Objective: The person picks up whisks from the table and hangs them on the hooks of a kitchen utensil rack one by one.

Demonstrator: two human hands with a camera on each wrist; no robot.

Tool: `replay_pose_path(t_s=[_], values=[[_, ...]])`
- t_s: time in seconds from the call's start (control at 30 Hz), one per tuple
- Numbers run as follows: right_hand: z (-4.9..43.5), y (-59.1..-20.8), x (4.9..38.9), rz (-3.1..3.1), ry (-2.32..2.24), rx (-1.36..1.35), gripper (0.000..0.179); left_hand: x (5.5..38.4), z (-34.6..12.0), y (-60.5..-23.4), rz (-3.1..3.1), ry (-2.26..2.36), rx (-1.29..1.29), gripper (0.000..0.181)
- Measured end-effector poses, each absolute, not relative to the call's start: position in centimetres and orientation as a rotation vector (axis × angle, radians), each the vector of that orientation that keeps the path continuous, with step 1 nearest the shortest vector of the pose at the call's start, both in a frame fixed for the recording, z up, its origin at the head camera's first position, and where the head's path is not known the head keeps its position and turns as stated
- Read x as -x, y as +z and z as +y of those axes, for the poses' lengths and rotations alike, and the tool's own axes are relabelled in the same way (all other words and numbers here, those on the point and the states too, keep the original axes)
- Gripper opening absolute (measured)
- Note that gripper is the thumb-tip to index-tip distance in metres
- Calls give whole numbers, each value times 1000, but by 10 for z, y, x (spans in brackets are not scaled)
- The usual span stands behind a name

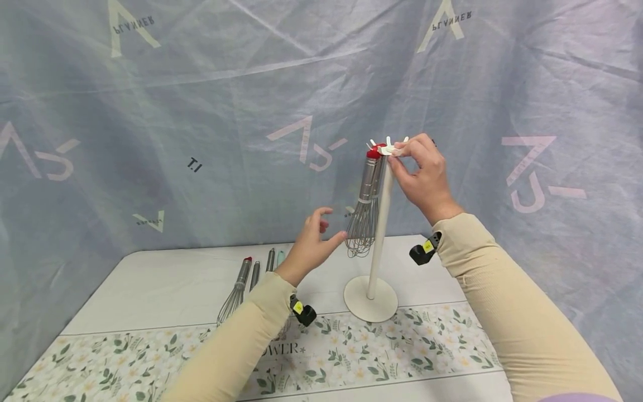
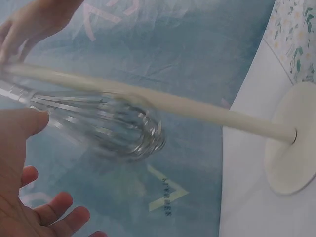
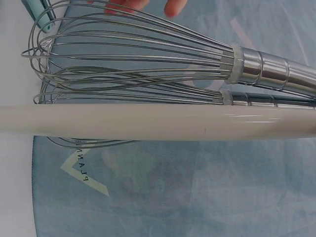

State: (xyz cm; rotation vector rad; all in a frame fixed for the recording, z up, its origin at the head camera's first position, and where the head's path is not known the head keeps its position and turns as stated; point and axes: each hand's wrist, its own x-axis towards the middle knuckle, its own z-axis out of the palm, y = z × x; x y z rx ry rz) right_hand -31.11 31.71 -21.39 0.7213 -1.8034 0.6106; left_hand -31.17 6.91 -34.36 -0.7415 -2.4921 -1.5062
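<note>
Steel whisks hang from the stand: right hand pinches its top; left hand, fingers apart, should steady them.

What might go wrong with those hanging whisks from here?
The whisks hang on one side of the stand, so their weight might make it lean or tip if the right hand, which pinches the white hooks at the top, tugs that way. They hang close together, so their wires could tangle. The left hand is beside them but not gripping, so a slipping whisk might fall.
</note>
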Motion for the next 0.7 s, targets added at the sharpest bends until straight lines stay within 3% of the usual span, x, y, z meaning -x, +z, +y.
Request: replay_pose_path(t_s=[0.3, 0.7], values=[[314, -213, 312, -1755, 700, -695, 9, 310, 28, -343, -2474, -1503, 726, 58], [313, -214, 312, -1771, 669, -704, 11, 311, -36, -356, -2472, -1525, 628, 59]])
